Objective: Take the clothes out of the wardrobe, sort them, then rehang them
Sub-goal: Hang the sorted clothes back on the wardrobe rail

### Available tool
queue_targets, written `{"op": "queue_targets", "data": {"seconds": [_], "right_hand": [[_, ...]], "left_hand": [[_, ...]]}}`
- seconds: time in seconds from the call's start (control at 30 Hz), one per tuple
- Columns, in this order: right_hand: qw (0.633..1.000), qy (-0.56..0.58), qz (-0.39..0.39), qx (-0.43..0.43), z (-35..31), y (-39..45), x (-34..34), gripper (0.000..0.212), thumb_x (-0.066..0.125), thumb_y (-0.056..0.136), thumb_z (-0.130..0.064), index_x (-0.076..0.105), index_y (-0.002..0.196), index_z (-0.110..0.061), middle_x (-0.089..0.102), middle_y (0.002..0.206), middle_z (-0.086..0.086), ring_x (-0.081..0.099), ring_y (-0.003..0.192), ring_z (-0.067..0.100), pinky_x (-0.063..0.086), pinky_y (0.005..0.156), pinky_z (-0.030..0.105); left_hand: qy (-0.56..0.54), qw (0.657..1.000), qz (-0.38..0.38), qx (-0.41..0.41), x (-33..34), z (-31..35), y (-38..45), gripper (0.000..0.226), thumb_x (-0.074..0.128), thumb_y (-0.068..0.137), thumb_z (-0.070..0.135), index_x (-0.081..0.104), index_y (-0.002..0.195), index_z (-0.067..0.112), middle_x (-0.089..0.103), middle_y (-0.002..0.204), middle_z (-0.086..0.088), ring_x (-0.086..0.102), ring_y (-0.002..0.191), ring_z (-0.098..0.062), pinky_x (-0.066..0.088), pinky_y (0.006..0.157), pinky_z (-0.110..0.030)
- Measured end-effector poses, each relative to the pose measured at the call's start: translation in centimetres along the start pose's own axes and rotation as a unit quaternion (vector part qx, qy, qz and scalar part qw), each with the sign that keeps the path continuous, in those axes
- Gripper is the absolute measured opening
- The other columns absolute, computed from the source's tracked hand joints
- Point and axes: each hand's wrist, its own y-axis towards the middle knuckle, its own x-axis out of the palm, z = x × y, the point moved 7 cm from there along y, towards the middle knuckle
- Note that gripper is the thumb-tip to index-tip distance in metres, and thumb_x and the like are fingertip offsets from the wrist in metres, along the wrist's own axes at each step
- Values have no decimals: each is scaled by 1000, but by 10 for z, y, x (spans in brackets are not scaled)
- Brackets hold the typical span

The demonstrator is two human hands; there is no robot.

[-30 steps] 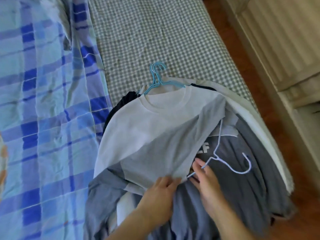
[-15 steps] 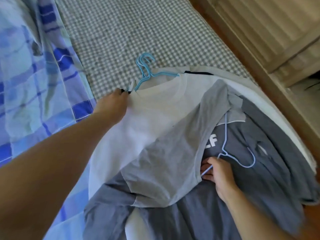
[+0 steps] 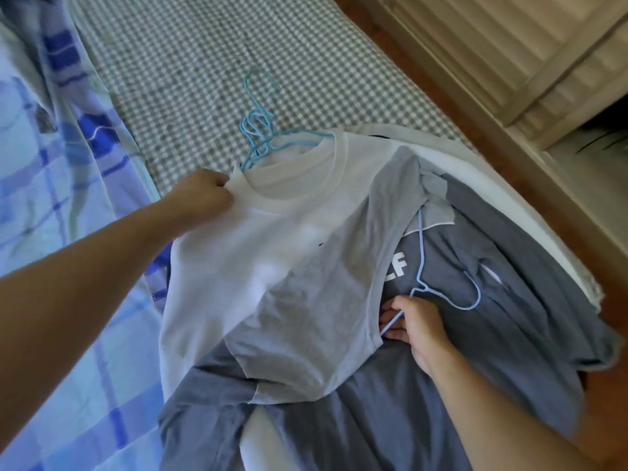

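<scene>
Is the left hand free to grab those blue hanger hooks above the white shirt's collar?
Probably not right away: the left hand pinches the white shirt by its collar. The blue hanger hooks lie uncovered just beyond.

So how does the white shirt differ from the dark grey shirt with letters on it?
The white shirt lies on top of the pile, while the dark grey shirt lies under it. The white shirt shows no print here; the dark grey shirt has white letters. The left hand pinches the white shirt near its collar; the right hand holds a light blue wire hanger lying on the dark grey shirt. Both rest on the bed.
</scene>
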Motion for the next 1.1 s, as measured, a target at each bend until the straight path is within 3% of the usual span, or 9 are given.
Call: {"op": "queue_targets", "data": {"seconds": [0.13, 0.27, 0.33, 0.43, 0.53, 0.63, 0.77, 0.9, 1.1], "right_hand": [[999, 30, -19, 3, -7, -11, 3, 20, 52, 90, -6, 69, 94, 5, 69, 72, 17, 66, 60, 27, 55, 57, 31], [980, 161, -109, -38, -20, -54, 1, 27, 46, 89, 6, 66, 105, -2, 70, 91, 17, 66, 88, 32, 56, 76, 35], [948, 261, -171, -55, -28, -80, -1, 33, 43, 89, 4, 63, 114, -5, 71, 107, 16, 68, 101, 29, 59, 84, 35], [901, 363, -229, -58, -30, -104, 2, 50, 36, 88, -6, 59, 132, -6, 67, 127, 10, 63, 120, 22, 49, 102, 39], [864, 434, -247, -63, -35, -112, 6, 43, 37, 90, -18, 61, 125, -11, 66, 101, 5, 64, 98, 21, 46, 106, 42], [871, 424, -235, -80, -41, -115, 20, 26, 42, 103, -33, 62, 100, -17, 35, 63, -6, 40, 58, 11, 46, 84, 29], [899, 396, -171, -78, -41, -113, 28, 31, 45, 104, -35, 57, 81, -18, 23, 52, -8, 25, 45, 7, 44, 56, 23], [913, 381, -126, -77, -49, -137, 12, 33, 44, 105, -31, 55, 78, -16, 23, 53, -6, 22, 46, 10, 40, 55, 25], [899, 394, -134, -139, -90, -232, -21, 15, 45, 100, -15, 58, 94, -12, 37, 59, -2, 35, 51, 11, 40, 61, 30]], "left_hand": [[-251, 957, -113, 89, 42, 28, -107, 54, 51, 57, 9, 70, 103, 30, 70, 93, 4, 65, 87, -17, 52, 79, -33], [-35, 963, -145, 222, 137, 40, -182, 78, 47, 80, 19, 31, 144, 62, 61, 116, 10, 62, 105, -16, 49, 92, -32], [79, 949, -159, 261, 184, 50, -206, 78, 47, 91, 23, 12, 152, 57, 53, 115, 4, 61, 103, -27, 49, 88, -40], [82, 944, -191, 256, 216, 57, -219, 80, 47, 95, 19, 5, 156, 51, 50, 122, 1, 59, 106, -33, 50, 88, -44], [140, 941, -201, 235, 216, 49, -212, 79, 46, 98, 21, 2, 159, 44, 47, 128, -2, 57, 111, -34, 48, 91, -44], [106, 939, -217, 245, 200, 44, -204, 69, 46, 100, 29, 12, 160, 39, 49, 124, 1, 56, 111, -27, 45, 94, -36], [-12, 951, -185, 249, 170, 21, -196, 43, 57, 98, 35, 54, 142, 36, 55, 105, 16, 54, 98, -1, 42, 89, -15], [-80, 965, -193, 161, 159, -9, -209, 32, 59, 94, 43, 63, 126, 40, 55, 102, 23, 57, 91, 2, 45, 87, -19], [-223, 958, -162, 80, 122, 25, -266, 23, 62, 99, 19, 71, 110, 37, 64, 105, 5, 57, 70, -3, 51, 67, -19]]}}
